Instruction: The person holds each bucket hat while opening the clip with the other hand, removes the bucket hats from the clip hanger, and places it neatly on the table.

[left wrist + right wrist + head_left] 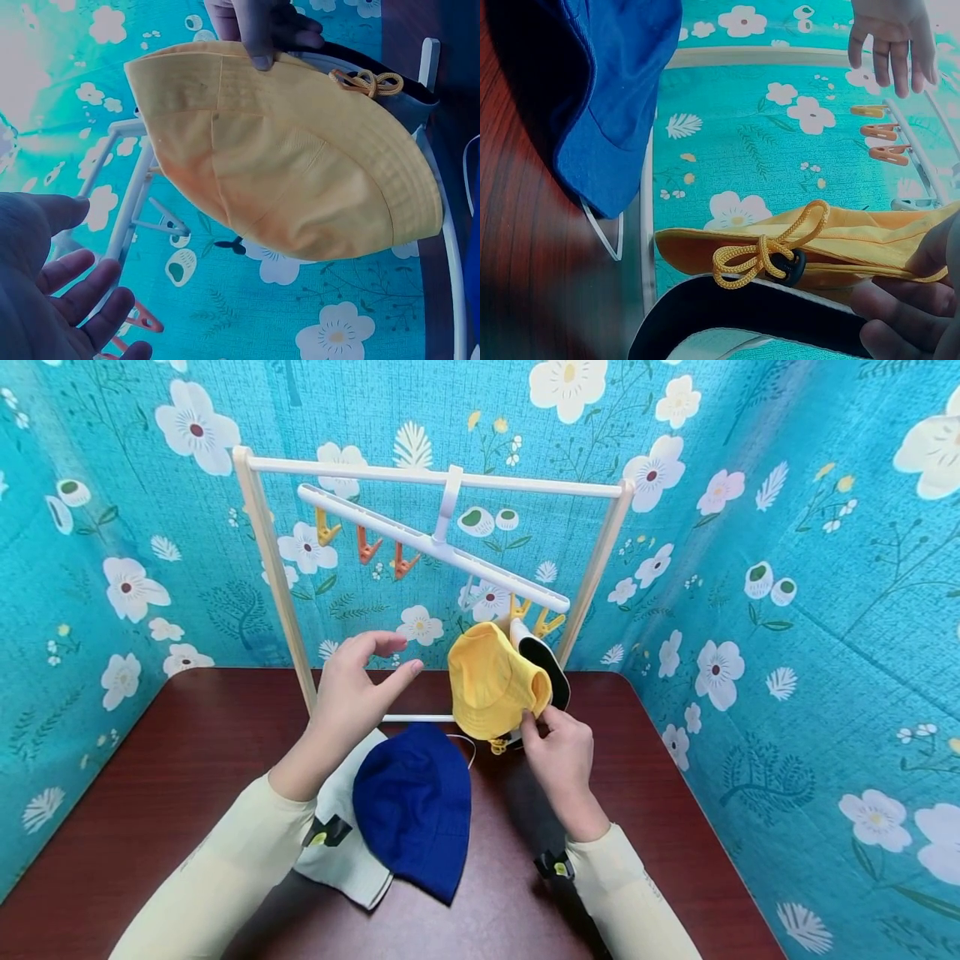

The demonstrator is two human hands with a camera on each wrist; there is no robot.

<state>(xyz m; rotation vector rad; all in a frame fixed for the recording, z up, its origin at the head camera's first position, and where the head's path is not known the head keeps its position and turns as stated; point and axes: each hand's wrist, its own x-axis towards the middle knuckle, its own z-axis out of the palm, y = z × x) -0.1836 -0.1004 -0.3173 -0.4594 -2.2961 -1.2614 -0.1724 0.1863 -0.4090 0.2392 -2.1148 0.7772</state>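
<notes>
My right hand (561,750) pinches the brim of a yellow bucket hat (483,681) between thumb and fingers. The hat hangs tilted below the low end of a white clip hanger (480,562); a yellow cord bow (761,259) with a black toggle dangles from it. Behind it, a white-and-black hat (553,670) hangs near two yellow clips (550,624). To the left of the yellow hat, my left hand (348,685) is raised with thumb and fingers spread, holding nothing. The left wrist view shows its palm (30,277) apart from the hat.
A wooden rack (262,552) carries the slanted hanger, with orange clips (366,545) and another yellow clip (326,529) at its high end. On the dark red table (210,752) lie a blue bucket hat (416,810) and a pale folded cloth item (345,864). Flowered fabric surrounds the table.
</notes>
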